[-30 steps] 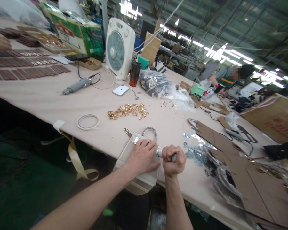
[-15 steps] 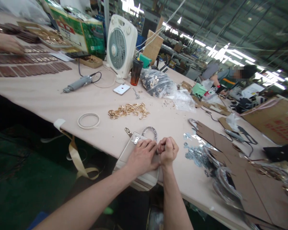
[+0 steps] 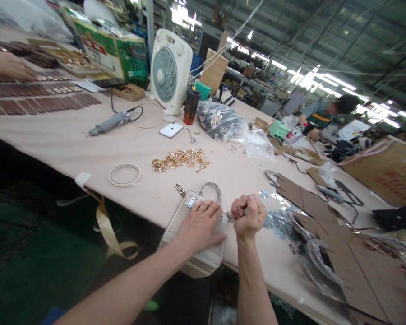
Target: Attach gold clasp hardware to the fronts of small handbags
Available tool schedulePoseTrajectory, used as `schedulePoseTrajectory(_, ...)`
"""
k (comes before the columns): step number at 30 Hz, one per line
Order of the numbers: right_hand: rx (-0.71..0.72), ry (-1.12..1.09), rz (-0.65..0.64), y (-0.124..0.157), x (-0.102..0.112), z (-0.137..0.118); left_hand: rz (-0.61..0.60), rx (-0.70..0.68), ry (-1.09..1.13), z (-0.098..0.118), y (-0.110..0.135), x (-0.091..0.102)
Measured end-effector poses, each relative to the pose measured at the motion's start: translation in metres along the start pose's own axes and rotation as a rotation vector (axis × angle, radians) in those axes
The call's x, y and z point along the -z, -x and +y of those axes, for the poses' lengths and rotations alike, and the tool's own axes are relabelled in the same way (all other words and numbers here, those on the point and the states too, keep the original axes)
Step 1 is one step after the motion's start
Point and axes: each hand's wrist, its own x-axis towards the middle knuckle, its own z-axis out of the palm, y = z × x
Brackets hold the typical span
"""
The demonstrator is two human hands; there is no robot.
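One pale bag (image 3: 182, 217) is resting across the near edge of the table (image 3: 149, 194); left hand (image 3: 201, 225) is lying spread on it; right hand (image 3: 248, 215) is clenching a tool (image 3: 230, 215) beside the bag.

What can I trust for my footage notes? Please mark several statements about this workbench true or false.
1. The left hand rests on the pale bag. True.
2. The right hand is open and empty. False: it is closed around a tool.
3. The white phone lies on the table in front of the fan. True.
4. The white ring lies on the bag. False: it lies on the table, apart from the bag.
5. The dark tumbler stands upright. True.
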Motion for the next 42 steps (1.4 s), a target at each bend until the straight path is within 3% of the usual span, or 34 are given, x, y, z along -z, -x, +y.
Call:
schedulePoseTrajectory(2,0.053,-0.014,0.015,0.002,-0.003,-0.001,-0.001,-0.002,0.018,0.0,0.0,0.001)
schedulePoseTrajectory(7,-0.085,0.084,-0.034,0.014,-0.003,0.023,0.023,0.022,0.099,0.001,-0.002,0.0)
schedulePoseTrajectory(10,-0.087,0.039,-0.001,0.016,0.002,0.029,0.051,0.011,0.133,-0.002,0.001,0.001)
schedulePoseTrajectory(18,-0.049,-0.208,0.185,-0.007,0.013,-0.01,0.175,0.154,0.087,-0.016,0.024,0.023)
schedulePoseTrajectory(22,-0.159,-0.252,0.076,-0.016,-0.007,-0.011,0.171,0.161,0.133,-0.018,0.021,0.025)
schedulePoseTrajectory(27,-0.313,-0.228,0.049,-0.017,-0.029,0.019,0.204,0.18,0.189,-0.022,0.017,0.022)
schedulePoseTrajectory(33,-0.361,-0.277,0.089,-0.024,-0.027,0.031,0.231,0.182,0.248,-0.029,0.019,0.019)
schedulePoseTrajectory(42,-0.475,-0.24,0.034,-0.03,-0.034,0.038,0.142,0.18,0.252,-0.048,0.013,0.026)
